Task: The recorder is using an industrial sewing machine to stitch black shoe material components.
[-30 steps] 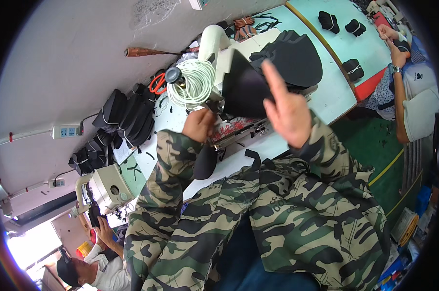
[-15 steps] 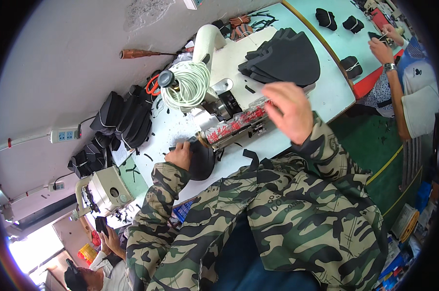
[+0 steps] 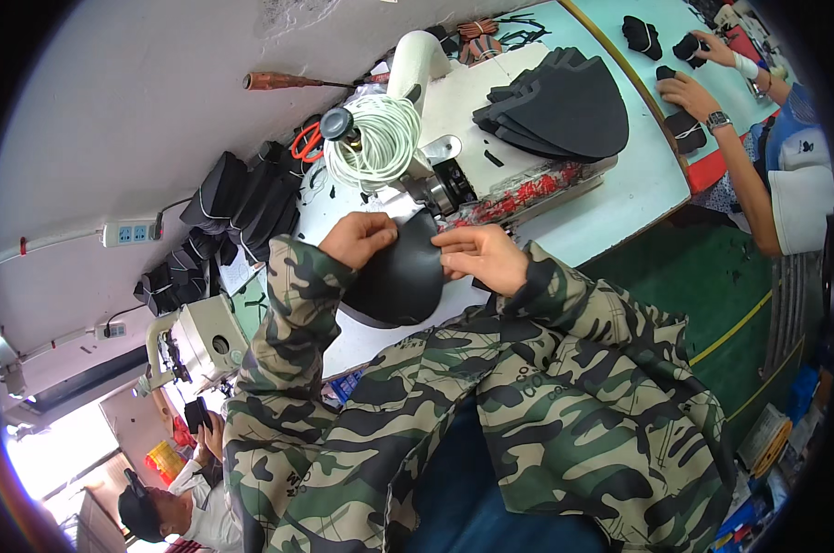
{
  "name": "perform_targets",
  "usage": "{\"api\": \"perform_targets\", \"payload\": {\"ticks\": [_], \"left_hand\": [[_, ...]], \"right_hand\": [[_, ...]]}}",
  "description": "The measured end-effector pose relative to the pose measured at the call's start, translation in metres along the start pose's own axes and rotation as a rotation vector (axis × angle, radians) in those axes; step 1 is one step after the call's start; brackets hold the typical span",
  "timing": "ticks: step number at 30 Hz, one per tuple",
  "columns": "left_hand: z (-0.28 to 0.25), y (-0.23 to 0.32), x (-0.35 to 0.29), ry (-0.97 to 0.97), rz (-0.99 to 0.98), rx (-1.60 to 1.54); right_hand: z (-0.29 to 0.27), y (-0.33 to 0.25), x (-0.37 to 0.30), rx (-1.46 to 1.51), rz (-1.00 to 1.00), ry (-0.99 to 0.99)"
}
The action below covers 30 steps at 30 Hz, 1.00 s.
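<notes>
A curved black sheet piece (image 3: 396,281) is held up in front of the machine head, gripped from both sides. My left hand (image 3: 357,239) pinches its upper left edge between thumb and fingers. At its upper right edge my right hand (image 3: 483,257) also pinches, the fingertips against the material. Just beyond the sheet is the dark round working head (image 3: 450,189) of a sewing-type machine, with a pale arm (image 3: 419,63) and a coil of whitish cord (image 3: 376,143) in front of it. The sheet's upper tip lies close to this head; contact cannot be made out.
Fanned black pieces (image 3: 578,111) lie on the table right of the machine. Bundled black pieces (image 3: 242,203) stand by the wall at left. A screwdriver (image 3: 283,81) juts near the wall. A co-worker's hands (image 3: 689,92) handle black bundles at upper right; another person (image 3: 172,507) sits lower left.
My right hand has come left and down from above the machine bed onto the black sheet. My left hand has raised the sheet toward the machine head. The co-worker's hands have shifted to the bundles.
</notes>
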<state>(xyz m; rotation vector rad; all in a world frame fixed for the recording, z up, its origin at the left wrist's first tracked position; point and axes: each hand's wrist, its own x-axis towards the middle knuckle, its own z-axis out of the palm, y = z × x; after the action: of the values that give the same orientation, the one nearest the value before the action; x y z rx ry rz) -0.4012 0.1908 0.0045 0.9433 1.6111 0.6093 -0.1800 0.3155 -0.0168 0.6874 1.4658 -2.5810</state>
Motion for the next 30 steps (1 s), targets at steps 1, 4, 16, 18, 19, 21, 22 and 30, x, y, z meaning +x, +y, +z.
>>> {"api": "perform_targets", "payload": {"ticks": [1, 4, 16, 18, 19, 21, 22, 30], "left_hand": [[-0.005, -0.002, 0.002, 0.007, -0.005, 0.001], [-0.011, 0.006, 0.012, 0.078, -0.092, 0.21], [0.049, 0.038, 0.021, 0.515, 0.3, 0.626], [0.057, 0.031, 0.011, 0.431, 0.205, 0.38], [0.058, 0.026, 0.007, 0.444, 0.284, 0.352], [0.055, 0.036, -0.012, 0.208, 0.012, -0.174], [0.054, 0.037, -0.015, 0.024, -0.048, -0.329], [0.039, 0.017, 0.003, -0.052, -0.218, -0.848]], "right_hand": [[0.005, 0.001, 0.003, 0.001, -0.001, -0.008], [0.012, 0.002, 0.008, 0.101, -0.011, 0.035], [-0.052, -0.062, 0.002, -0.816, -0.419, 0.056], [-0.052, -0.068, 0.005, -0.974, -0.561, 0.108], [-0.048, -0.076, -0.001, -0.931, -0.524, 0.142], [-0.042, -0.08, -0.011, -0.812, -0.517, 0.172], [-0.039, -0.08, -0.015, -0.725, -0.549, 0.244], [-0.018, -0.03, -0.034, -0.969, -0.517, 0.177]]}}
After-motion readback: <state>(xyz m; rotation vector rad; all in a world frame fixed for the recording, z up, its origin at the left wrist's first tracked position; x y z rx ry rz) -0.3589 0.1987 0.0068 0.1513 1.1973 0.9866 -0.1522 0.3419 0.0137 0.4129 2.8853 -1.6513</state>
